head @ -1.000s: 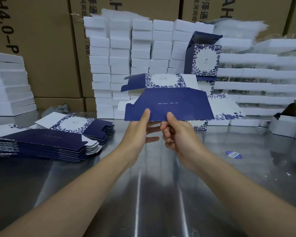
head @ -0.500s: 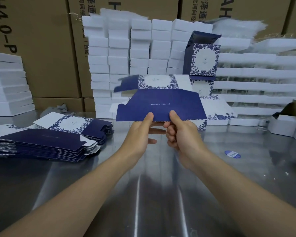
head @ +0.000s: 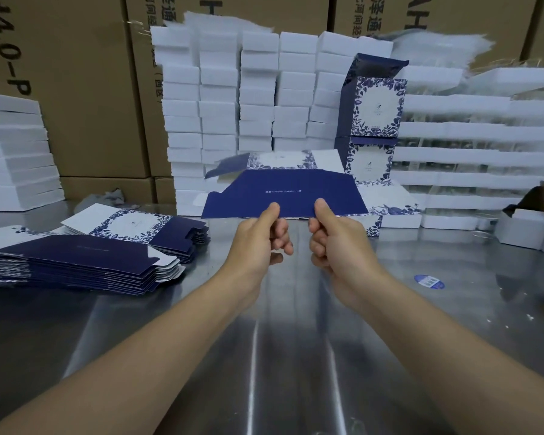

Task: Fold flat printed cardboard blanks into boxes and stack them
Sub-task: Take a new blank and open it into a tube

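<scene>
Steel tabletop (head: 296,356), reflective, runs from us to a back wall of brown corrugated cartons (head: 85,89). Against the cartons stand columns of white foam blocks (head: 258,89).

We hold one flat navy-blue printed cardboard blank (head: 283,196) in the air above the table's middle, its long lower edge toward us and its floral white panel at the far side. Our left hand (head: 255,243) pinches that lower edge, thumb on top, fingers curled beneath. Our right hand (head: 339,246) pinches the same edge just beside it in the same way. The two hands are close but apart.

At left a fanned stack of flat navy blanks (head: 85,262) lies on the table, with a second pile showing blue floral print (head: 157,227) just behind it. Right of centre, at the back, two folded blue-and-white floral boxes (head: 374,108) stand one on the other.

A round blue sticker (head: 429,281) lies on the steel at right. A small open white box (head: 522,224) sits near the right edge.
</scene>
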